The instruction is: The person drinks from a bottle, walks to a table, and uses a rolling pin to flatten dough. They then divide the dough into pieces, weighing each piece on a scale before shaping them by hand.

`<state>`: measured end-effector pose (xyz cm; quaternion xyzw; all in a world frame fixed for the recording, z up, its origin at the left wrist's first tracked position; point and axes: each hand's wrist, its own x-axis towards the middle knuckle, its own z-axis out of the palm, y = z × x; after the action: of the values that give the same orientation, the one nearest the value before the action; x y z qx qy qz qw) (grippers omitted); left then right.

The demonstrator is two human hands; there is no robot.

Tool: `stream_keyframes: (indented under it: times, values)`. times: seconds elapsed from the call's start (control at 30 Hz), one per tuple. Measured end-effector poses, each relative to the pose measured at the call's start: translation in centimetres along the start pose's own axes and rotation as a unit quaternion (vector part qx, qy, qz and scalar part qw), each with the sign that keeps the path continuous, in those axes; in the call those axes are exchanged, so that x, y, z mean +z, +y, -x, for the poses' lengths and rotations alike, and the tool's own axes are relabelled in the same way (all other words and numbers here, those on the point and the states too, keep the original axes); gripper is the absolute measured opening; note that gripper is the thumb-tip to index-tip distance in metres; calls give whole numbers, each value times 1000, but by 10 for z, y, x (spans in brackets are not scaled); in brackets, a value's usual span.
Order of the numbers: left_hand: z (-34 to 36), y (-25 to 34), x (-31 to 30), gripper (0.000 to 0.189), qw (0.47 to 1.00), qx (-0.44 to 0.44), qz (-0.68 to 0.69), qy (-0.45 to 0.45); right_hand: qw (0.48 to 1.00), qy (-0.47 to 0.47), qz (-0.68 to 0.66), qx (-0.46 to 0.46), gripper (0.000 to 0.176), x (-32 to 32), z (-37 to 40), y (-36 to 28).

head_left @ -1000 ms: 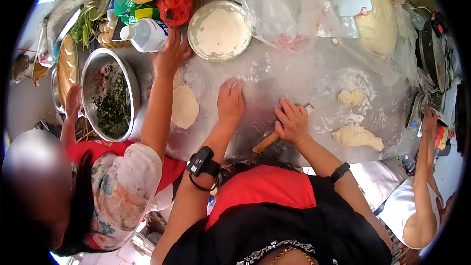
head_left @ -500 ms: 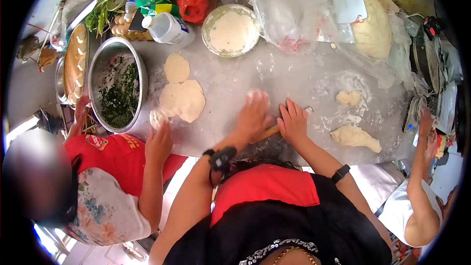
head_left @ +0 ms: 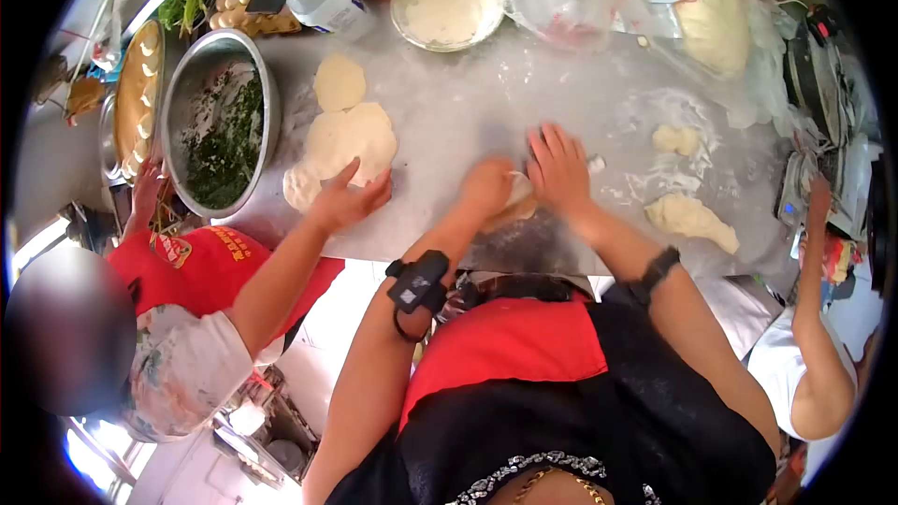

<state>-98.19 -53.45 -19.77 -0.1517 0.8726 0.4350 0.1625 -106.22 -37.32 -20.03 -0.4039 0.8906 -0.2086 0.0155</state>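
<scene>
My left hand [head_left: 486, 189], a little blurred, is closed at the edge of a small pale piece of dough [head_left: 520, 187] on the metal table. Flat over a thin wooden rolling pin [head_left: 511, 215] lies my right hand [head_left: 558, 168], fingers stretched forward. Its palm hides the middle of the pin. Further left, flat dough rounds [head_left: 351, 140] overlap one another, with a smaller round [head_left: 340, 82] behind them. A co-worker's hand [head_left: 351, 201] reaches over their near edge. To my right lie a small lump of dough [head_left: 675, 139] and a longer dough piece [head_left: 692, 220].
A steel bowl of chopped green filling [head_left: 267, 145] stands at the left, beside a tray of dumplings [head_left: 140, 117]. At the back are a bowl of flour [head_left: 444, 9], a white bottle [head_left: 323, 2] and plastic-covered dough [head_left: 716, 23]. Another person's arm [head_left: 810, 299] is at the right.
My left hand has moved from spread over the table to closed at the dough beside the pin. The co-worker's hand has lifted from the small round and moved right. The view has shifted slightly.
</scene>
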Motion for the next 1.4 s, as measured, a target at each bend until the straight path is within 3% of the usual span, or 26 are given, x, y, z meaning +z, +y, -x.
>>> stream_keyframes:
  times: [0.1, 0.13, 0.27, 0.33, 0.4, 0.43, 0.47, 0.5, 0.6, 0.67, 0.77, 0.8, 0.9, 0.93, 1.03, 1.07, 1.1, 1.17, 1.2, 1.3, 1.33, 1.4]
  values:
    - [8, -28, 1, 23, 991, -107, 81, -6, 996, -62, 62, 16, 51, -26, 74, -2]
    - [17, -28, 1, 24, 995, -45, 51, -72, 996, -61, 63, 31, 50, -18, 61, -4]
    - [3, 0, -10, 23, 998, -58, -26, -24, 999, -1, 45, 20, 49, 4, -23, -6]
    - [-1, -15, -12, 22, 998, -7, -59, 11, 998, -19, 46, 25, 49, -3, 4, -6]
    - [16, -29, -7, 19, 999, -41, 27, 5, 994, -76, 72, 20, 48, -23, 84, -5]
    - [25, -20, -12, 18, 996, -61, 70, -2, 995, -55, 74, 28, 48, -22, 65, -8]
    - [33, -12, -15, 19, 984, -91, 82, -131, 996, -44, 72, 36, 47, -14, 38, -14]
    - [35, 1, -18, 19, 983, -116, 50, -137, 996, -31, 68, 40, 47, -7, 14, -19]
    - [8, 5, -29, 19, 985, -141, -34, -91, 992, 10, 115, 51, 48, 16, -36, -23]
    - [8, -13, -28, 19, 993, -112, -42, -19, 999, -17, 42, 29, 49, 3, 13, -22]
    - [28, -66, 0, 20, 982, -130, 135, 27, 999, -33, 39, 3, 50, -12, 70, -15]
    - [39, -60, -1, 19, 988, -57, 121, -73, 998, -43, 49, 1, 50, -14, 82, -15]
    - [28, -6, -14, 19, 993, -101, 40, -44, 997, -14, 69, 17, 49, 8, -6, -30]
    - [22, -14, -10, 29, 998, -38, -52, -27, 998, -6, 56, 4, 49, 13, -11, -28]
    - [21, -31, -17, 27, 999, 4, -35, 25, 999, -11, 39, -17, 49, 9, 21, -20]
    - [24, -37, -17, 25, 987, -107, 100, 58, 998, -28, 46, -23, 48, -2, 65, -17]
    - [32, -46, -10, 25, 985, -116, 126, 26, 997, -46, 49, -27, 48, -9, 89, -16]
    - [48, -63, 8, 25, 975, -136, 173, -43, 998, -55, 40, -11, 47, -10, 68, -20]
    - [53, -32, -4, 25, 987, -116, 88, -65, 997, -66, 32, -3, 47, -10, 57, -26]
    - [32, -20, -11, 26, 995, -76, -54, -28, 999, 0, 48, 22, 48, 18, -7, -36]
    - [30, -22, -13, 26, 995, -64, -59, -38, 998, -10, 55, 24, 49, 17, -6, -38]
    - [38, -42, -11, 24, 982, -148, 101, 53, 999, -31, 25, 5, 47, 0, 46, -33]
